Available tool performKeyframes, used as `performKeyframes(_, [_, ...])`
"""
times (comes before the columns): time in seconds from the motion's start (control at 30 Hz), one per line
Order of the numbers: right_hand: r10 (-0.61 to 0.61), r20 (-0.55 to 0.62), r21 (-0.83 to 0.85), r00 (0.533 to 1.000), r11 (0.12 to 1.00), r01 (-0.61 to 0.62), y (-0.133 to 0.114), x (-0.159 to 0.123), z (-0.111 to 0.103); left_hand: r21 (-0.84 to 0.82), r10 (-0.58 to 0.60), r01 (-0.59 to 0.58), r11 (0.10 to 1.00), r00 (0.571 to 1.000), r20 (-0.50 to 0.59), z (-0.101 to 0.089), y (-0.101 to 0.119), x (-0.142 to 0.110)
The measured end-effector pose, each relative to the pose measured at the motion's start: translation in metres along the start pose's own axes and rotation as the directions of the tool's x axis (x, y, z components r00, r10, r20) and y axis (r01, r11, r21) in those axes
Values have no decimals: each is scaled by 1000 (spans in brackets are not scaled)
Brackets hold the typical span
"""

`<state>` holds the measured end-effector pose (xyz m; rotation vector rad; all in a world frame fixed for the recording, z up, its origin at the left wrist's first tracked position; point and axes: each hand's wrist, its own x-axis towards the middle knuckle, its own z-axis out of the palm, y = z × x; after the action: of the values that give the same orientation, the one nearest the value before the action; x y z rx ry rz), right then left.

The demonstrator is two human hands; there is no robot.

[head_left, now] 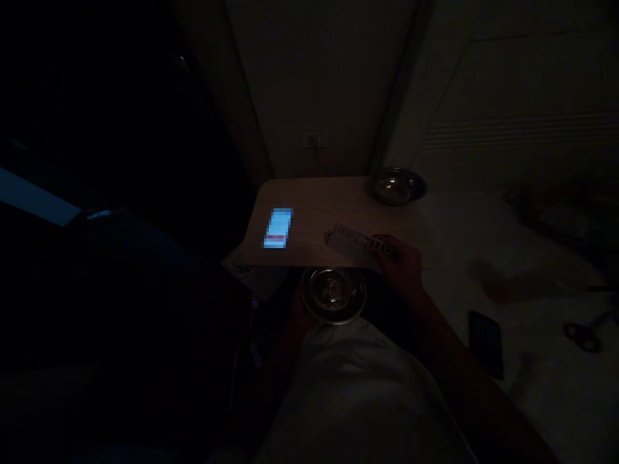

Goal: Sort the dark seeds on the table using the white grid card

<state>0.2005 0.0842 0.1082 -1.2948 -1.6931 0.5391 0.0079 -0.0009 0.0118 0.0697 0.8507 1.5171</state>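
The room is very dark. My left hand (pixel 302 310) is closed on the side of a round metal bowl (pixel 358 303) just below the table's front edge. Some brownish contents, too dim to name, lie in its middle. Over the wooden table (pixel 309 193), my right hand (pixel 403 263) grips a flat, pale rectangular piece (pixel 352 242) with a dark striped or patterned edge. It looks like a card or a thin box, but I cannot tell which. Small specks lie by its left end.
A lit phone (pixel 278 227) lies on the table's left part. At the back right corner stands another metal bowl (pixel 398 185). To the right, a dark phone (pixel 485 345) and red-handled scissors (pixel 583 336) rest on a pale surface. A wall socket (pixel 314 139) sits behind the table.
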Motion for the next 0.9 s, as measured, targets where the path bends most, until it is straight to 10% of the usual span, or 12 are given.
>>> performKeyframes(0.27, [5,15,-15,1000,1000,-5,1,-2,0,-11,-14,15,1000,998,66,-12,-2,9])
performKeyframes(0.5, [-4,45,34,999,999,2,-2,-3,0,157,204,-207,966,978,38,-22,-1,2])
performKeyframes(0.9, [-21,87,30,996,999,18,-9,-5,-4,124,89,-86,989,996,-25,-5,3,2])
